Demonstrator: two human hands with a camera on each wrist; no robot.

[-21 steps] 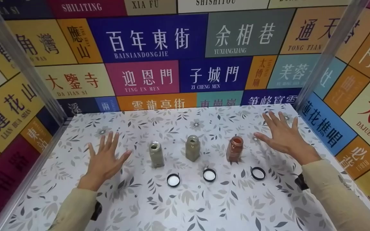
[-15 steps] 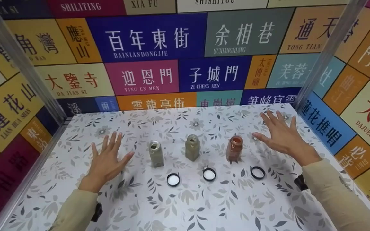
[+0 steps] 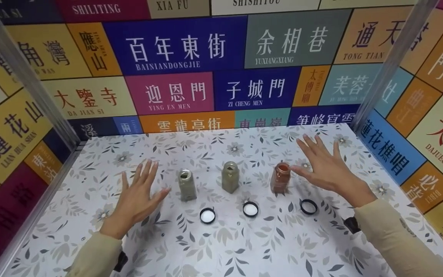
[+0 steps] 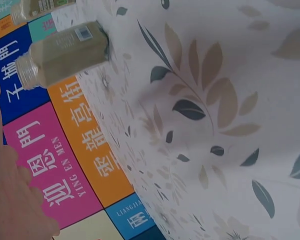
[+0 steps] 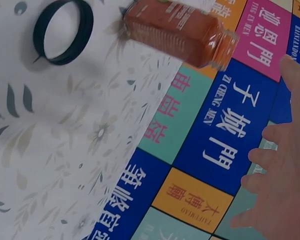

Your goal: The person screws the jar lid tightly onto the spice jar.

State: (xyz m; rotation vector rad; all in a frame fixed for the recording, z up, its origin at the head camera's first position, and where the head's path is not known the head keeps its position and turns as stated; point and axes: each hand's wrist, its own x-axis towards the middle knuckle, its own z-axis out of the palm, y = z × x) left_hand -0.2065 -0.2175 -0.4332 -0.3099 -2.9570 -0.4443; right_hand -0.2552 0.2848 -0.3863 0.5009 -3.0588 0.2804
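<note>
Three small open-topped bottles stand upright in a row: a grey-green bottle (image 3: 187, 186) at left, a second greenish bottle (image 3: 230, 179) in the middle, and a bottle of red-orange contents (image 3: 280, 179) at right. My left hand (image 3: 137, 198), fingers spread, hovers left of the first bottle and holds nothing. Beside the red-orange bottle my right hand (image 3: 327, 171) is also spread, its thumb close to the bottle; whether they touch I cannot tell. In the right wrist view the red-orange bottle (image 5: 172, 30) appears with a dark ring-shaped lid (image 5: 40, 35) near it.
In front of the bottles lie a white-centred black lid (image 3: 207, 216), another such lid (image 3: 250, 209) and a black ring-like lid (image 3: 308, 207). The table (image 3: 221, 250) has a leaf-patterned cover. Colourful sign-covered walls (image 3: 175, 46) and clear corner posts (image 3: 394, 61) enclose the back and sides.
Both hands have moved inward: the left one rightward toward the grey-green bottle, the right one leftward toward the red-orange bottle. Bottles and lids have stayed put.
</note>
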